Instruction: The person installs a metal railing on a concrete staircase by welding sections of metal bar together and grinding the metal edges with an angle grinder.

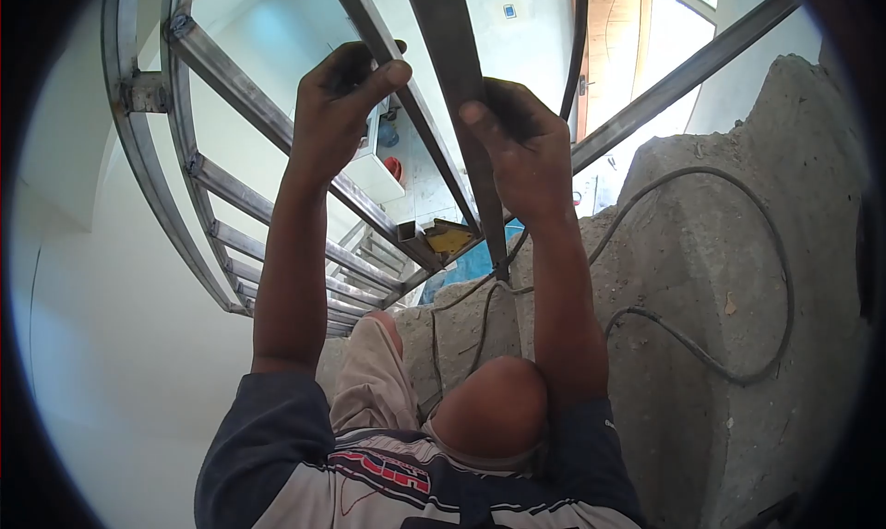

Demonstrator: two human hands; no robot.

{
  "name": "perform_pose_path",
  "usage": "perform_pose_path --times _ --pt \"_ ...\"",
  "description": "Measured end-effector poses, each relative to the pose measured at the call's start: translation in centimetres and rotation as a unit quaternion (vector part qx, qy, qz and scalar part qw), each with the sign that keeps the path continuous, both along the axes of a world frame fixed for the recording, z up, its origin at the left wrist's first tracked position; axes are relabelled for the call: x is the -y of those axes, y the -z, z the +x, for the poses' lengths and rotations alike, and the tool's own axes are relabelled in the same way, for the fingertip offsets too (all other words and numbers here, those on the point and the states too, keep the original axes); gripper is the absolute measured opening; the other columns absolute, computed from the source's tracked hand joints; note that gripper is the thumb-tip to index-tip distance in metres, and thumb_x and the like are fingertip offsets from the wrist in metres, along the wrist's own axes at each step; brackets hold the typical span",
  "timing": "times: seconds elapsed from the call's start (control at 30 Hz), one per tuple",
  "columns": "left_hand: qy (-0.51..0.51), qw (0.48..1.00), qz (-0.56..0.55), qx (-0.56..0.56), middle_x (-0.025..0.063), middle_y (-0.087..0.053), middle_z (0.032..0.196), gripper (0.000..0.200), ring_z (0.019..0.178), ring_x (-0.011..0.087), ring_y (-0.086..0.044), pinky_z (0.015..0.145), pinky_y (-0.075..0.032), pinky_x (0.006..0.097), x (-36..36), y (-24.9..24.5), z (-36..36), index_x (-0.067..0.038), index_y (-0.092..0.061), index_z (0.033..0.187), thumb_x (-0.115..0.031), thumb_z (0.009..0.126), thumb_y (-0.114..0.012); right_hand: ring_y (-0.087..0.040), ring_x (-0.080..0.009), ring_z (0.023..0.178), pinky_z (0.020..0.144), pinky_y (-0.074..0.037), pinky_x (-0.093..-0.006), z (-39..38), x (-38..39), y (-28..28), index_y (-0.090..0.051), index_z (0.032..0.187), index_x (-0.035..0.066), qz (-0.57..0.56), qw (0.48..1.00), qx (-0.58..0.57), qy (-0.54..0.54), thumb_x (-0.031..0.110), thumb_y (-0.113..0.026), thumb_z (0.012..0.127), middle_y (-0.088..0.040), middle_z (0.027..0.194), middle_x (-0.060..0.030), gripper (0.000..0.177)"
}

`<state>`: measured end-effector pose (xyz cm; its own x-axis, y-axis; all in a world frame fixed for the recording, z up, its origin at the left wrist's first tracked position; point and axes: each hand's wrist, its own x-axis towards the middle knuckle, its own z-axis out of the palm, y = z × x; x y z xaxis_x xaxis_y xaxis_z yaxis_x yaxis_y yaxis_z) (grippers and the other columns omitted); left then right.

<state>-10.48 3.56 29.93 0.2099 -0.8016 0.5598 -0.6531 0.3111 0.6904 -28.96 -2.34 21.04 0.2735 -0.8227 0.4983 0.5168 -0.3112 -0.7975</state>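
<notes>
My left hand [334, 114] is raised and closed around a narrow grey metal bar [432, 146], its thumb lying across the near face. Just to the right, my right hand [533, 150] grips a wider, dark flat metal bar [445, 30], with the thumb on its face and the other fingers hidden behind. Both bars run down and away toward the concrete. Left of my hands stands a welded metal railing frame [235, 86] with several crossbars. A yellow piece [450, 238] sits near the lower end of the narrow bar.
Rough, broken concrete [674, 261] lies to the right, with a grey cable [790, 280] looped over it. A metal tube [688, 90] slants up to the upper right. Far below are a wooden door [611, 30] and a tiled floor. My knee [494, 402] is close beneath my arms.
</notes>
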Motion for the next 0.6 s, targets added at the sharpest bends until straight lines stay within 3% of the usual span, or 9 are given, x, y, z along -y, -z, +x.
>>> perform_pose_path --times 0.6 --pt "0.031 0.999 -0.009 -0.027 0.0051 -0.07 0.098 0.041 0.09 0.0119 -0.063 0.084 -0.05 0.0282 -0.12 -0.11 -0.62 0.003 -0.07 0.115 -0.025 0.088 -0.083 -0.07 -0.0185 0.096 0.089 -0.055 -0.0319 -0.28 -0.02 -0.17 -0.066 0.122 -0.005 -0.007 1.0 -0.013 0.003 0.025 -0.073 0.096 -0.074 0.104 -0.0156 0.041"
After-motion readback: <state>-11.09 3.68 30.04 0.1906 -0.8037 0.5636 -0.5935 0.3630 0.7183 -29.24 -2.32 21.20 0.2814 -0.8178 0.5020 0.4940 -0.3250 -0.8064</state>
